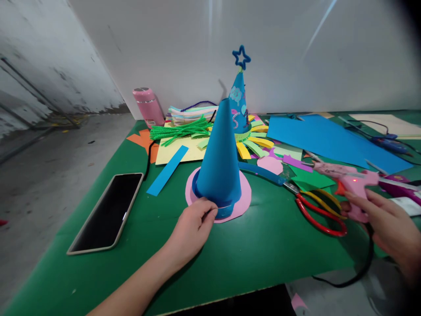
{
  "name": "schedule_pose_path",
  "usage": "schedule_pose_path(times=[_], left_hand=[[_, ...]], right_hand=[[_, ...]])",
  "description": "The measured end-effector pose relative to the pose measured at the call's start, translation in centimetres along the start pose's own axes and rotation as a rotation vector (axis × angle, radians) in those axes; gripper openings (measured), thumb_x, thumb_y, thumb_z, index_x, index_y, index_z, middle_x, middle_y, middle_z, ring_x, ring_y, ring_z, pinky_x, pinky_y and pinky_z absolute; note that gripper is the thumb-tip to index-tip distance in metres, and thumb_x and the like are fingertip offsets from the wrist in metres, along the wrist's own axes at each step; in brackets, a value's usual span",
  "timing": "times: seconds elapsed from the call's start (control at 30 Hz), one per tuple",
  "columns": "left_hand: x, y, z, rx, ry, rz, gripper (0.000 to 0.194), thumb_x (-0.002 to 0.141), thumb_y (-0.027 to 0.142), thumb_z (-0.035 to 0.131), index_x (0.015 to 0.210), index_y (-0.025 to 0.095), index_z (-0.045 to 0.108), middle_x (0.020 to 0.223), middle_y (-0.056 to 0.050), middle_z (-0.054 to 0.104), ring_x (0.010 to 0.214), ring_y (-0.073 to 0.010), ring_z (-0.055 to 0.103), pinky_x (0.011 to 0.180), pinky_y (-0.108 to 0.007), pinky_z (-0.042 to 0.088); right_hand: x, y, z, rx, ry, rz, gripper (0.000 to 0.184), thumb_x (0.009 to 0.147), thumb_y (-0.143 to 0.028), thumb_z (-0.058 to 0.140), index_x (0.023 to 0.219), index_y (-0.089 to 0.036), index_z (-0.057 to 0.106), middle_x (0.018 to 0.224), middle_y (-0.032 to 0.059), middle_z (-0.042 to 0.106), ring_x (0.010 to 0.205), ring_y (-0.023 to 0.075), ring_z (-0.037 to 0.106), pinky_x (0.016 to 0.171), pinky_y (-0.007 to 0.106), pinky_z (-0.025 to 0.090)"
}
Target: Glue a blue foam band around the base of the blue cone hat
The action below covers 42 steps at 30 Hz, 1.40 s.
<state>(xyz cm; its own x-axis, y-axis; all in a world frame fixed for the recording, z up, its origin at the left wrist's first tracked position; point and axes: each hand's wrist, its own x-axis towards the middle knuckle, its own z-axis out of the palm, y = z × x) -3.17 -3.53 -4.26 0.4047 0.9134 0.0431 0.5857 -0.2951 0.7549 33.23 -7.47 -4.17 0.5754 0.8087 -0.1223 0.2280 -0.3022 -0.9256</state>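
On the green table (256, 250) | blue cone (219, 162) upright on pink disc (245, 193), looks formed | blue band (225, 213) around its base, seemingly only partly fixed; we can't tell if it joins the blue strip (259, 170) behind | our left hand (192, 221) pinches the band, near side | our right hand (388, 215) grips the glue gun (357, 180), well apart

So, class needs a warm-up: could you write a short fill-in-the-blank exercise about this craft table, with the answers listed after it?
1. The right hand holds a glue gun coloured ____.
2. In the picture, the phone lies to the ____ of the front blue cone.
3. The decorated hat behind is topped with a ____.
4. The left hand touches the cone's foot, above a tabletop coloured ____.

Missing words: pink; left; star; green.
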Motion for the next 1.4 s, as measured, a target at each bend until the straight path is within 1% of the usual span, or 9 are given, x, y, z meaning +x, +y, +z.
schedule_pose_path(times=[0.27, 0.4, 0.47, 0.57, 0.67, 0.8, 0.97, 1.17, 1.4], left_hand=[[0.0, 0.2, 0.0, -0.016, 0.011, -0.01, 0.02, 0.083, 0.017, 0.038, 0.074, 0.018, 0.056, 0.074, -0.001, 0.056, 0.07, -0.0145, 0.051, 0.065, -0.026, 0.04], [0.0, 0.2, 0.0, -0.023, 0.006, -0.012, 0.02, 0.083, 0.017, 0.038, 0.074, 0.018, 0.056, 0.075, -0.001, 0.056, 0.07, -0.0144, 0.052, 0.064, -0.025, 0.04], [0.0, 0.1, 0.0, -0.021, 0.009, -0.015, 0.02, 0.083, 0.017, 0.039, 0.074, 0.018, 0.056, 0.075, -0.002, 0.056, 0.071, -0.0146, 0.052, 0.066, -0.026, 0.04], [-0.2, 0.1, 0.0, -0.024, 0.022, -0.015, 0.019, 0.083, 0.016, 0.039, 0.074, 0.018, 0.056, 0.075, -0.001, 0.057, 0.071, -0.0145, 0.052, 0.066, -0.026, 0.04], [-0.4, 0.0, 0.0, -0.035, 0.032, -0.012, 0.018, 0.083, 0.017, 0.04, 0.076, 0.018, 0.056, 0.076, -0.001, 0.057, 0.071, -0.014, 0.052, 0.066, -0.025, 0.04], [-0.5, -0.2, 0.0, -0.045, 0.034, -0.026, 0.018, 0.083, 0.016, 0.04, 0.076, 0.017, 0.057, 0.076, -0.002, 0.057, 0.072, -0.0141, 0.052, 0.066, -0.025, 0.04], [-0.4, -0.2, 0.0, -0.069, 0.043, -0.042, 0.018, 0.083, 0.016, 0.041, 0.076, 0.017, 0.057, 0.077, -0.002, 0.058, 0.073, -0.0141, 0.053, 0.067, -0.025, 0.04], [-0.2, 0.0, -0.1, -0.074, 0.059, -0.057, 0.018, 0.082, 0.016, 0.042, 0.073, 0.016, 0.058, 0.075, -0.002, 0.057, 0.069, -0.0136, 0.052, 0.064, -0.024, 0.04], [-0.3, -0.1, -0.1, -0.094, 0.059, -0.043, 0.02, 0.083, 0.018, 0.041, 0.074, 0.015, 0.059, 0.075, -0.003, 0.057, 0.07, -0.0139, 0.052, 0.065, -0.025, 0.04]], right_hand=[[3.8, -2.0, -0.4, -0.793, 0.069, -0.154, 0.037, 0.065, -0.05, 0.06, 0.076, -0.014, 0.062, 0.08, 0.0193, 0.062, 0.079, 0.0361, 0.057, 0.059, 0.042, 0.037], [2.8, -3.9, 2.5, -1.129, 0.192, -0.8, 0.03, 0.081, -0.037, 0.047, 0.096, -0.015, 0.061, 0.094, 0.0153, 0.06, 0.083, 0.0282, 0.056, 0.053, 0.032, 0.038], [3.0, -5.3, 5.0, -1.157, -0.166, -1.211, 0.03, 0.085, -0.022, 0.038, 0.106, -0.011, 0.057, 0.102, 0.0166, 0.058, 0.084, 0.0236, 0.056, 0.059, 0.03, 0.041], [4.7, -7.2, 8.5, -1.229, -0.528, -1.417, 0.039, 0.084, -0.011, 0.033, 0.116, -0.023, 0.054, 0.113, 0.0101, 0.054, 0.094, 0.0225, 0.054, 0.071, 0.033, 0.042], [6.6, -8.4, 10.3, -1.28, -0.716, -1.523, 0.037, 0.085, -0.013, 0.035, 0.11, -0.026, 0.059, 0.119, 0.0083, 0.052, 0.095, 0.0239, 0.054, 0.074, 0.038, 0.041], [6.8, -10.0, 10.3, -1.288, -0.796, -1.596, 0.029, 0.085, -0.02, 0.04, 0.095, -0.026, 0.066, 0.125, 0.0062, 0.048, 0.105, 0.0274, 0.048, 0.078, 0.043, 0.04], [3.3, -12.2, 10.1, -1.144, -0.912, -1.573, 0.026, 0.086, -0.028, 0.042, 0.093, -0.029, 0.066, 0.12, 0.0027, 0.053, 0.105, 0.0259, 0.047, 0.082, 0.043, 0.039], [-0.7, -11.8, 11.7, -0.884, -1.155, -1.267, 0.027, 0.088, -0.027, 0.04, 0.101, -0.031, 0.063, 0.104, -0.0007, 0.061, 0.083, 0.0141, 0.06, 0.068, 0.024, 0.045], [-3.7, -9.5, 13.6, -0.739, -0.959, -1.116, 0.015, 0.084, -0.028, 0.05, 0.091, -0.023, 0.062, 0.079, -0.0003, 0.063, 0.065, 0.0115, 0.057, 0.054, 0.02, 0.039]])
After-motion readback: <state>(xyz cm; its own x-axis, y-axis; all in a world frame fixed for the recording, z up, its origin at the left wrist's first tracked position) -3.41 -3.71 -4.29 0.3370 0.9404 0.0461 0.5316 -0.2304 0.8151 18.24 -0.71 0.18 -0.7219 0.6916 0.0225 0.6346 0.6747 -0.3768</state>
